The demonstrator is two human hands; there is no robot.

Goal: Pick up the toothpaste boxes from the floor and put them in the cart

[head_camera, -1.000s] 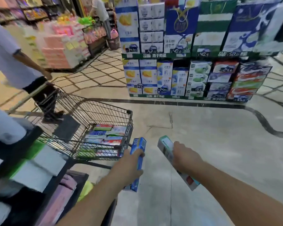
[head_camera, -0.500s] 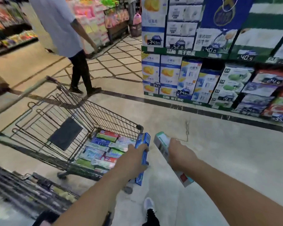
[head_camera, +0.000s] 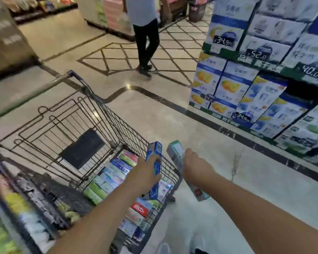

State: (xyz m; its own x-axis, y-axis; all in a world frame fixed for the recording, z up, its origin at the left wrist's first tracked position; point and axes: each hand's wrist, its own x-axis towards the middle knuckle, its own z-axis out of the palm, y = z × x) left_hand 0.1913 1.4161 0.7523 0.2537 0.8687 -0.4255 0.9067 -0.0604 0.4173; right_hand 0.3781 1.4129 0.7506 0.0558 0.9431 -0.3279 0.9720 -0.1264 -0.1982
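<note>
My left hand [head_camera: 145, 173] grips a blue toothpaste box [head_camera: 155, 153] and holds it over the near right corner of the wire shopping cart [head_camera: 103, 114]. My right hand [head_camera: 196, 165] grips a white and green toothpaste box [head_camera: 176, 153], just outside the cart's right rim. Several toothpaste boxes [head_camera: 114, 175] in blue, green and red lie packed on the cart's floor. A dark flap [head_camera: 82, 148] hangs inside the cart.
A display of stacked cartons [head_camera: 246, 85] with price tags lines the right side. A person [head_camera: 145, 33] in dark trousers walks across the tiled floor ahead. Blurred shelf goods [head_camera: 11, 213] crowd the lower left. My white shoe [head_camera: 162, 248] shows below.
The view has swung left and closer to the cart. Both hands with their boxes have come up to the cart's rim, the left one now above the basket. The person ahead walked rightward.
</note>
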